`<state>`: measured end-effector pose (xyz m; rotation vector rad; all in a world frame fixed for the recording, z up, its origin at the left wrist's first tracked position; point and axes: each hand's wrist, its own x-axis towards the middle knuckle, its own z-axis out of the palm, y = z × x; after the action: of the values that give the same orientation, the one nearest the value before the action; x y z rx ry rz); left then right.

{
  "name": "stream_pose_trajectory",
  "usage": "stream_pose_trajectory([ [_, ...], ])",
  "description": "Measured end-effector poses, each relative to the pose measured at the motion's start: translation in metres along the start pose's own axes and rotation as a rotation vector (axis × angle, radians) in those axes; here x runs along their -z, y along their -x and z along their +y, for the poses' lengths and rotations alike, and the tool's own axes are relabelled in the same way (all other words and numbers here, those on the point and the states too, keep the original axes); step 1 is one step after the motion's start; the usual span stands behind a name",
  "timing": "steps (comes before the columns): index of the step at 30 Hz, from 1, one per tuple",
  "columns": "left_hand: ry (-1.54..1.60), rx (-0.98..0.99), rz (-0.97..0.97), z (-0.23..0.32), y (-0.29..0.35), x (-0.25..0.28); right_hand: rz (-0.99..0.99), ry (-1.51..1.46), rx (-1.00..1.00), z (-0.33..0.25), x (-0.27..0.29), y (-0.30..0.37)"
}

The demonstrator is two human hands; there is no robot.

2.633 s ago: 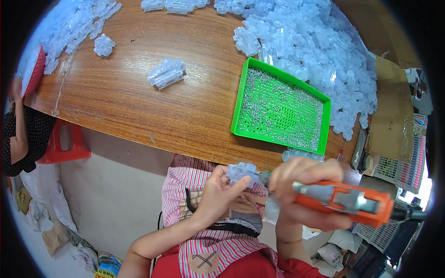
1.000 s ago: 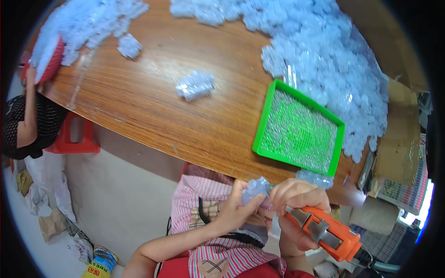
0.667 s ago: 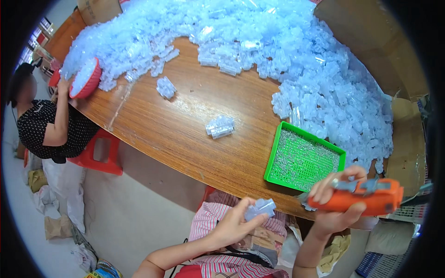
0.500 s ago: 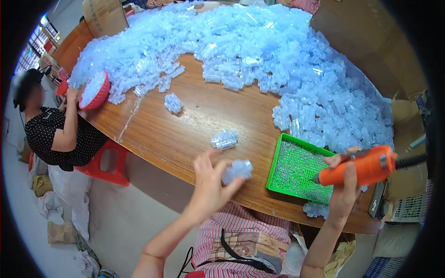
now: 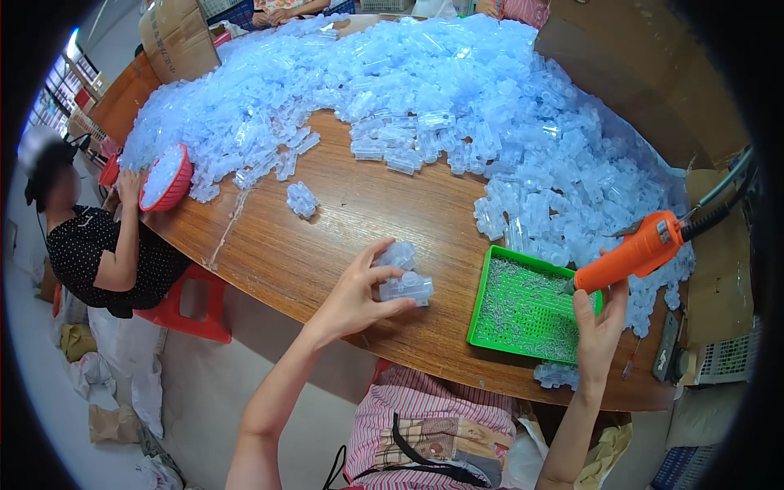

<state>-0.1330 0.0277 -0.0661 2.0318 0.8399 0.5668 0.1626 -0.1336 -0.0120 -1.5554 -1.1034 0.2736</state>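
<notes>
My left hand [image 5: 357, 291] pinches a clear plastic part [image 5: 411, 287] between thumb and fingers, low over the table near its front edge. Just beyond it lies a second clear part [image 5: 397, 256], its left side beside my outstretched fingertips. On the right, my right hand [image 5: 600, 331] holds an orange electric screwdriver [image 5: 635, 251] near its nose, thumb on the near side; the other fingers are partly hidden. The screwdriver slants, its tip over a green tray [image 5: 471, 336] of small metal screws, its cable running up and right.
A large heap of clear bluish plastic parts [image 5: 457, 73] curves across the back and right of the wooden table [image 5: 286, 253]. One loose cluster [image 5: 301, 199] lies left of centre. At left, a person [image 5: 90, 237] sits by a red basket [image 5: 175, 192]. Cardboard [image 5: 645, 82] stands at right.
My left hand has moved slightly left and up with its clear part, up against the other one. The screwdriver's rear end has swung upward, and my right hand sits lower on it.
</notes>
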Motion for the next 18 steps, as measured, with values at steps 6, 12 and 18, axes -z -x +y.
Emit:
stream_pose_trajectory([
  [6,1.174,0.138,-0.446,0.027,0.018,-0.007,0.271,0.418,0.328,-0.015,-0.017,0.037],
  [12,1.53,0.159,-0.77,0.037,0.022,-0.038,-0.452,0.041,0.176,-0.057,-0.033,0.037],
  [18,1.604,0.191,-0.717,0.044,0.012,-0.06,-0.396,-0.036,0.167,-0.054,-0.021,0.045],
])
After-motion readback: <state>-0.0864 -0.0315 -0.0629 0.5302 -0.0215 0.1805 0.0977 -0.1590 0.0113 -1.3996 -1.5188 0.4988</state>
